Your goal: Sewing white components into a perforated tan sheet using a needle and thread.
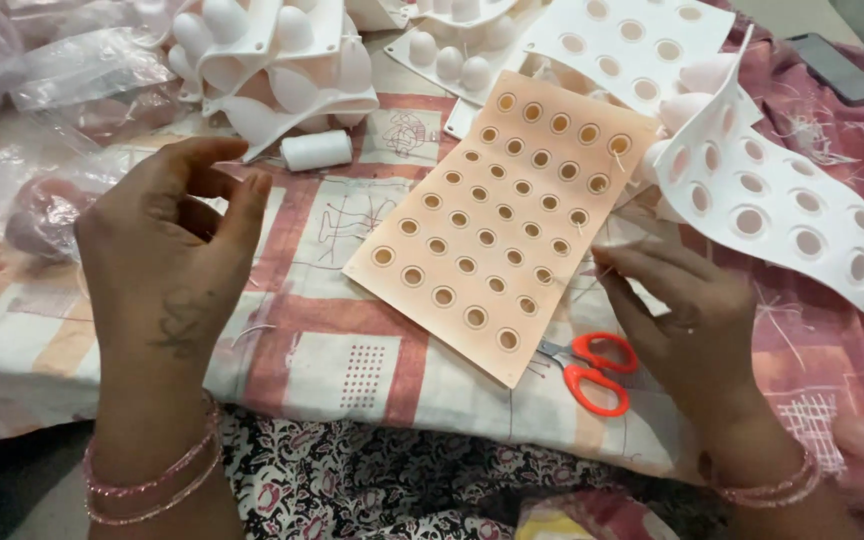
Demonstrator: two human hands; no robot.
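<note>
**Fingers at the peach sheet's edge**

The right hand (697, 325) has its fingers pressed together at the right edge of a peach perforated sheet (497, 225), seemingly pinching a thin white thread; I cannot tell for sure. The left hand (167, 255) hovers curled, thumb and fingers apart, holding nothing. The flat sheet carries rows of round holes and lies on a pink-and-cream patterned cloth (352, 350). Red-handled scissors (592, 370) lie just beside the right hand. A white spool (317, 150), white perforated sheets (772, 195) and crinkled clear plastic bags (62, 70) lie beyond.
</note>
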